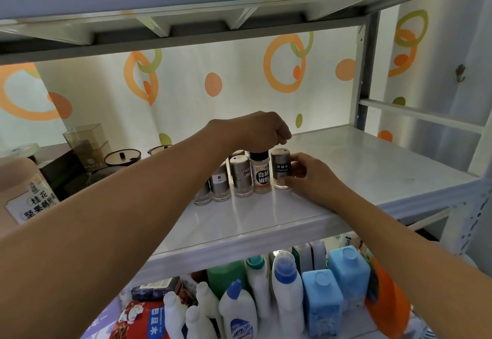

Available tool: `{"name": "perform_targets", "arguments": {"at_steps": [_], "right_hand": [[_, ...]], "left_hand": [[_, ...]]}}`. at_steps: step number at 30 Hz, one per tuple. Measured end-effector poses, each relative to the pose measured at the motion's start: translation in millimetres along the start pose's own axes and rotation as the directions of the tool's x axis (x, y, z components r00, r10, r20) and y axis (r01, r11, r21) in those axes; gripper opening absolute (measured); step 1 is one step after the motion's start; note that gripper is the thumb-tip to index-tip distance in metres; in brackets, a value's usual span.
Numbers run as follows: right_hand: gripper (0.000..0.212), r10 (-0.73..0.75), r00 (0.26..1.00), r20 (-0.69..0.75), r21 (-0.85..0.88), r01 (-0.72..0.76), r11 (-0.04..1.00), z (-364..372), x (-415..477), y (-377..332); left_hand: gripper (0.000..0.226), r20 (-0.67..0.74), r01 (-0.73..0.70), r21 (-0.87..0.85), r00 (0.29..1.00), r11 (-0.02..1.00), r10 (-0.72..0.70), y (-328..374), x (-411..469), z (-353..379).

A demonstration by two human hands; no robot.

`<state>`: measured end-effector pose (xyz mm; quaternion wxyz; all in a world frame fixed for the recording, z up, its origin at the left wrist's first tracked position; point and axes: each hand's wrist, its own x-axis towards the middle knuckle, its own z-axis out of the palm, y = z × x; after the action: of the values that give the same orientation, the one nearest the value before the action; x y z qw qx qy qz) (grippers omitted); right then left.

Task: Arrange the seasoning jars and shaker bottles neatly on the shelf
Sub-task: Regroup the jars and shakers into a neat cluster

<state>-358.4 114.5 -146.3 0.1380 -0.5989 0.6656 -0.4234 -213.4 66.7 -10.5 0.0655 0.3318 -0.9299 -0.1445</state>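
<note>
On the white shelf (359, 168) stands a row of seasoning shakers. My left hand (262, 132) grips from above the black cap of a white pepper jar (261, 177) with a red and black label. My right hand (310, 176) holds the side of a steel-topped pepper shaker (281, 169) with a black label, at the row's right end. Left of the jar stand a steel shaker (241, 176), a salt shaker (220, 182) and a glass one (203, 194) partly hidden by my left forearm. More shakers behind are mostly hidden.
A big jar with a white label (29, 192) stands at the far left, with dark lidded pots (122, 158) and a clear container (87, 138) behind. The lower shelf holds several detergent bottles (287, 285) and blue cartons (322, 298). The upper shelf (186, 19) hangs close overhead.
</note>
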Motion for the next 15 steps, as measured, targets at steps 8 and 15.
{"name": "perform_targets", "arguments": {"at_steps": [8,15], "right_hand": [[0.054,0.003,1.0,0.023,0.017,-0.004,1.0,0.1,-2.2,-2.4],[0.052,0.004,0.999,0.032,-0.007,-0.004,1.0,0.8,-1.3,-2.0]], "left_hand": [[0.055,0.005,-0.004,-0.019,1.0,1.0,0.004,-1.3,-1.0,-0.4],[0.055,-0.021,-0.033,-0.038,0.999,0.999,0.032,-3.6,-5.8,-4.0]]}}
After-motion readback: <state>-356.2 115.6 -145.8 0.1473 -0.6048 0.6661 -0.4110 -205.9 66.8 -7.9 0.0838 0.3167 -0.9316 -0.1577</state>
